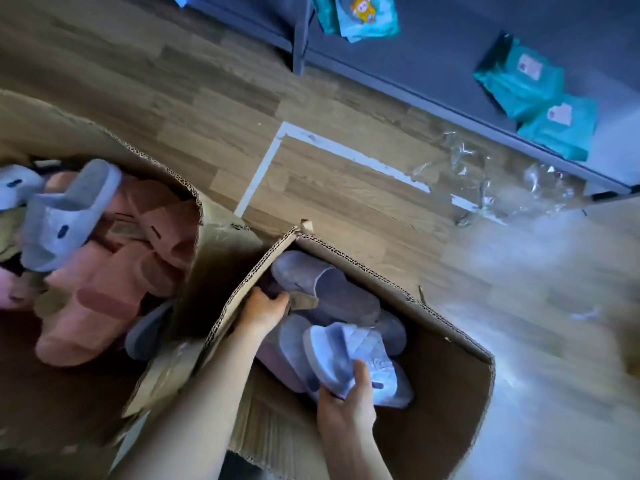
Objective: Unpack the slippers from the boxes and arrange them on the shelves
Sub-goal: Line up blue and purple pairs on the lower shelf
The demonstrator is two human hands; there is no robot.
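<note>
Two open cardboard boxes stand on the wooden floor. The near box [450,393] holds several lilac and purple slippers. My right hand [348,398] grips a pale lilac slipper [349,355] at the front of this box. My left hand [265,308] reaches in at the box's left wall, its fingers curled around the edge of a darker purple slipper [332,289]. The left box [104,140] is full of pink slippers [100,299], with a lilac slipper [65,216] on top. A dark low shelf [433,46] runs along the top right.
Teal packets [540,102] and a cartoon-printed packet [367,12] lie on the shelf. Crumpled clear plastic wrap [498,181] sits on the floor beside the shelf edge. White tape [263,168] marks a corner on the floor.
</note>
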